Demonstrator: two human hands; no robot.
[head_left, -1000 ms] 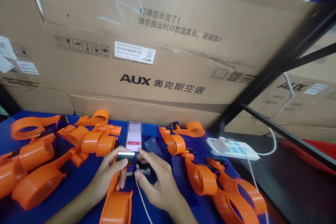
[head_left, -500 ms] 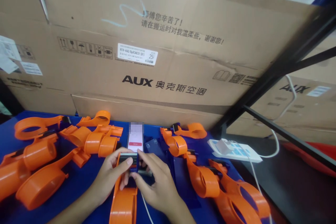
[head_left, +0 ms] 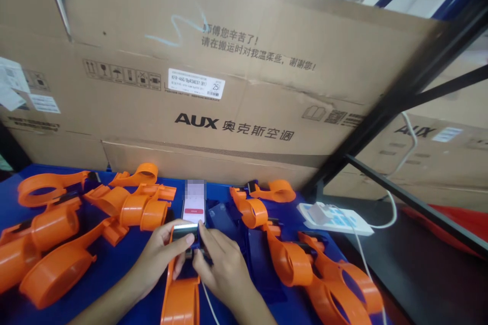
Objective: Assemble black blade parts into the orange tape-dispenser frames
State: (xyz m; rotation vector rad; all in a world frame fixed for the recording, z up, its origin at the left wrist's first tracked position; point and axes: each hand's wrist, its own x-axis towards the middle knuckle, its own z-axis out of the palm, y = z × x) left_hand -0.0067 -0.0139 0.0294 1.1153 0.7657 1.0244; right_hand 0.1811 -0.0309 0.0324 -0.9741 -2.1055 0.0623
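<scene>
Left hand (head_left: pixel 158 259) and right hand (head_left: pixel 223 271) are pinching the orange tape dispenser (head_left: pixel 181 299). It is lying lengthwise, blade end pointing away toward the phone (head_left: pixel 194 203).

- I logged the tape dispenser (head_left: pixel 181 294) as orange, black at its blade end.
- Table (head_left: pixel 114 269) read solid blue.
- Cardboard box (head_left: pixel 267 101) was brown with black print.
- Power strip (head_left: pixel 335 218) was white.
- Phone (head_left: pixel 193 205) showed white with a red bar.

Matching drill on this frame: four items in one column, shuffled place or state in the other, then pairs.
1. phone
2. power strip
3. orange dispenser
4. cardboard box

A. white, right of the blue mat
B. gripped by left hand and right hand
C. printed AUX, behind the mat
D. screen lit, just beyond the hands

Pairs: 1-D, 2-A, 3-B, 4-C
</scene>
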